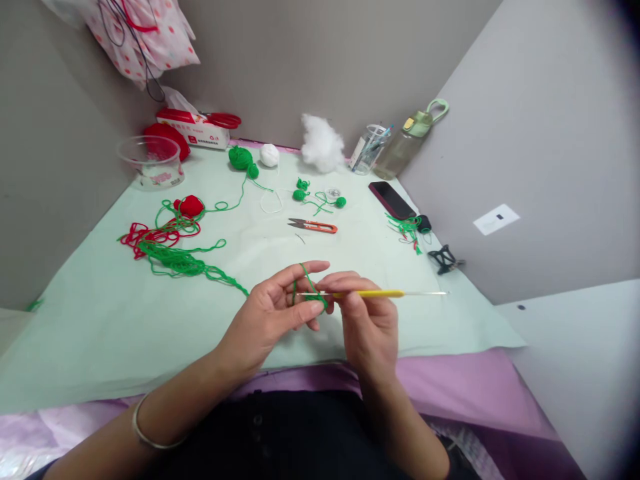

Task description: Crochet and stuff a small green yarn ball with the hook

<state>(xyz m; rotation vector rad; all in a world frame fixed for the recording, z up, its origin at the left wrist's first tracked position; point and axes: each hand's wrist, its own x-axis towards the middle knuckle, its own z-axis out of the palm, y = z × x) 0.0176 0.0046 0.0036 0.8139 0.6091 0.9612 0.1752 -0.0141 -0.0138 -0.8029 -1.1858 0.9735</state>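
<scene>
My left hand (280,301) pinches a small piece of green crochet work (319,301) between thumb and fingers, and green yarn runs over its raised index finger. In my right hand (367,320) is a crochet hook (380,293) with a yellow grip, held level like a pencil. The hook's metal tip lies across the green work, close to the left fingertips. From the left hand's side, a tangle of green yarn (180,260) stretches over the table. Orange-handled thread snips (315,226) lie beyond both hands.
Red yarn (190,207) lies at the left near a clear tub (150,163). Farther back are a tissue box (200,130), a green yarn ball (241,158), a white ball (269,155) and white stuffing (321,143). A phone (391,200) and a bottle (404,147) stand right.
</scene>
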